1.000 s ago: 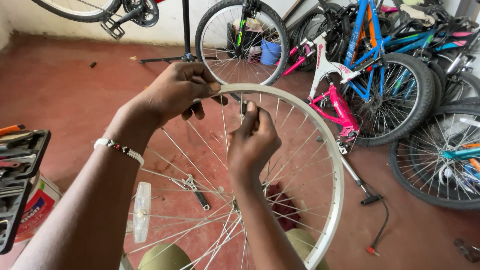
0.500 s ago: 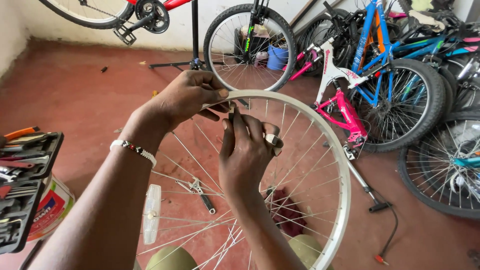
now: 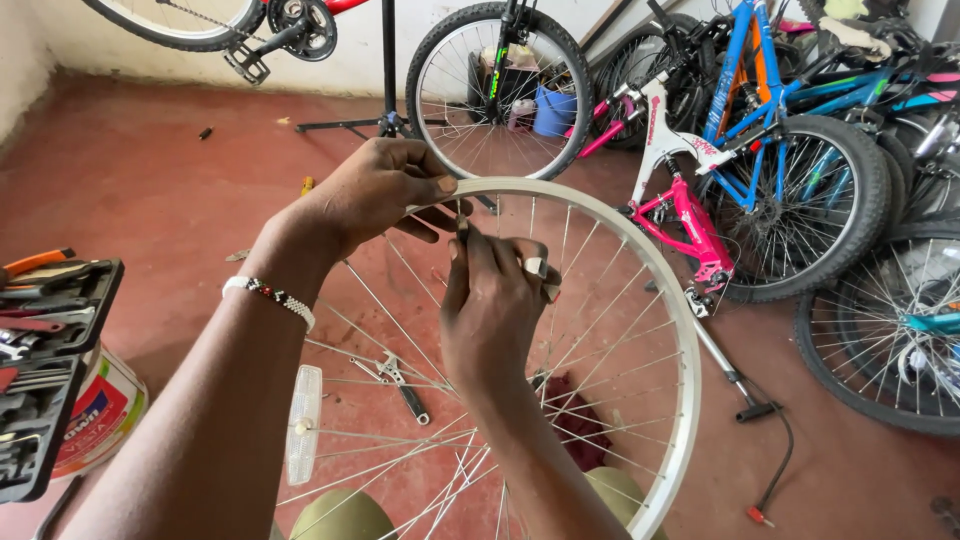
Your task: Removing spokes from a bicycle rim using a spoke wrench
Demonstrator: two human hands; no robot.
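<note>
Between our knees stands a bare bicycle wheel, its silver rim rising upright in front of us and its thin spokes fanning down toward the bottom edge of the view. We hold it near the top of the rim. Our left hand curls over the rim from the left, fingers bent and closed around the metal, thumb pressing on the outer edge. A beaded bracelet sits on that wrist. Our right hand comes up from below, just inside the rim, with its fingertips pinched together on something small at the top of a spoke; we cannot tell what that small piece is, as the fingers cover it. The two hands nearly touch.

A white reflector is clipped among the spokes low on the left. Behind the spokes, on the red floor, lies a small wrench. At the left edge sits a black tool tray resting on a paint tin. To the right of the wheel lies a black floor pump with its hose. Beyond it leans a pink and white bicycle, with a blue bicycle and others crowded behind.
</note>
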